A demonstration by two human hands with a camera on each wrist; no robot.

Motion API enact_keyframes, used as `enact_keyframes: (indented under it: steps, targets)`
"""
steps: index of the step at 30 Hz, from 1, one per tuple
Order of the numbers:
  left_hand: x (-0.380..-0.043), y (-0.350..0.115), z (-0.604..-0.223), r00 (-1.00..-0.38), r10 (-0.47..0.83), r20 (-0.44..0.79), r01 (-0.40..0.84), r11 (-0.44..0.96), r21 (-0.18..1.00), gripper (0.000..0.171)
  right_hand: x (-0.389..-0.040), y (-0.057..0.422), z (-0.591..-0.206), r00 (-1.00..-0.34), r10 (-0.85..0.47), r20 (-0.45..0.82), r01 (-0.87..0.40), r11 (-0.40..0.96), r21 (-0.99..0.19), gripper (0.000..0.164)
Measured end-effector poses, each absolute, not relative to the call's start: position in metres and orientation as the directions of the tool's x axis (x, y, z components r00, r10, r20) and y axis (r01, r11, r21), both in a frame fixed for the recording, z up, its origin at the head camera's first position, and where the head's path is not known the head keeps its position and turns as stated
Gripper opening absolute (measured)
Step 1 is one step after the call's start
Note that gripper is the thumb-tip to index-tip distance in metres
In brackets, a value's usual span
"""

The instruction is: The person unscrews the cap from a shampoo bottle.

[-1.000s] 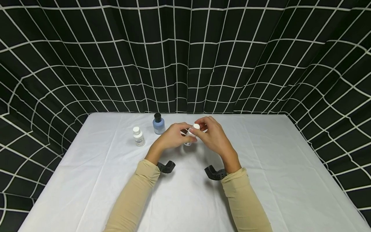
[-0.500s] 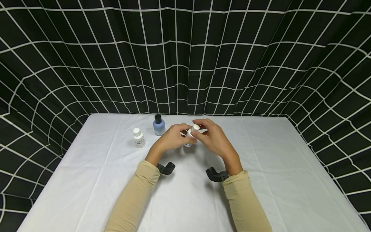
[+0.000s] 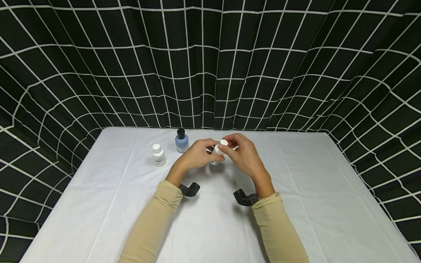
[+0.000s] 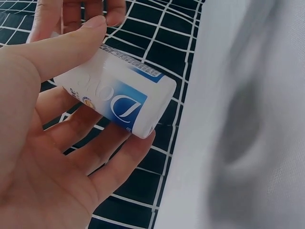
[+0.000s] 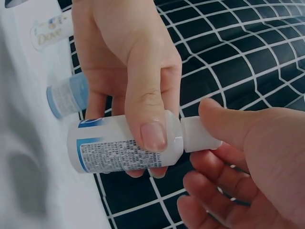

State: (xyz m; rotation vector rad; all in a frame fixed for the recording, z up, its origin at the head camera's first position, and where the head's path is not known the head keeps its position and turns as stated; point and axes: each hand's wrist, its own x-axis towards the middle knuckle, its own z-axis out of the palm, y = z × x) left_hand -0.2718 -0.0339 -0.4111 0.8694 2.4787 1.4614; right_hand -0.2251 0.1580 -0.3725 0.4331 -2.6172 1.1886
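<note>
Above the white-covered worktop (image 3: 210, 226), I see the left hand (image 3: 198, 154) gripping a tilted white bottle (image 5: 119, 143) while the right hand (image 3: 242, 155) pinches the white cap (image 5: 193, 135) at its neck, seemingly a cap-turning step that next calls for a firm left hold.

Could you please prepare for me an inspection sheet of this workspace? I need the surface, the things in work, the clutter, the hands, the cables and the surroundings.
Surface: white cloth, lightly creased.
Job's things: labelled white bottle, with its white cap at the neck; whether the cap is loosened cannot be told.
Clutter: second white bottle and blue bottle with a black cap, both upright on the person's left.
Hands: left hand holds the bottle's body; right hand pinches the cap.
Cables: nothing seen.
Surroundings: dark curtain with white grid lines, behind and at both sides.
</note>
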Motion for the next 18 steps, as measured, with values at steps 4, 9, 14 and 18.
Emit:
enact_keyframes:
  steps: [4, 9, 14, 18]
  targets:
    - [-0.2719, -0.0323, -0.4112, -0.826, 0.535, 0.181, 0.415, 0.358, 0.837, 0.034, -0.2249, 0.1604, -0.3719, -0.898, -0.223, 0.379, -0.432, 0.612, -0.662, 0.031]
    - [-0.2728, -0.0328, -0.4118, -0.841, 0.510, 0.179, 0.397, 0.358, 0.845, 0.042, -0.2244, 0.1618, -0.3698, -0.874, -0.273, 0.403, -0.482, 0.598, -0.640, 0.034]
    - [-0.2740, -0.0328, -0.4135, -0.843, 0.507, 0.180, 0.401, 0.369, 0.838, 0.039, -0.2239, 0.1622, -0.3694, -0.896, -0.265, 0.356, -0.443, 0.593, -0.673, 0.040]
    - [-0.2734, -0.0315, -0.4132, -0.841, 0.508, 0.186, 0.406, 0.367, 0.837, 0.036, -0.2245, 0.1613, -0.3691, -0.937, -0.188, 0.296, -0.348, 0.596, -0.723, 0.041]
